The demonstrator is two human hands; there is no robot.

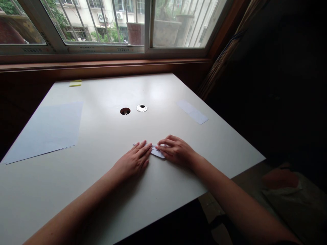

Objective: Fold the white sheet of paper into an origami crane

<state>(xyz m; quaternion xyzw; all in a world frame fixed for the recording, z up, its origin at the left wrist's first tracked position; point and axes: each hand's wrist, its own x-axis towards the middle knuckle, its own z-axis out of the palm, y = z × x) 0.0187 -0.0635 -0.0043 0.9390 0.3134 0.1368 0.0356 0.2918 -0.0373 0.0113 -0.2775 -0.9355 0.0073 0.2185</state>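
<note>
A small piece of folded white paper lies on the white table between my two hands, mostly covered by them. My left hand rests flat over its left part, fingers stretched out and pressing down; a small tip of paper pokes out past the fingertips. On the other side my right hand has its fingers bent, with thumb and fingertips closed on the paper's right part. Creases show on the bit of paper between the hands, but its full shape is hidden.
Paper sheets lie at the table's left, with a yellow-edged pad behind them. A paper strip is at the right. A round cable hole and its metal cover sit mid-table, before a barred window.
</note>
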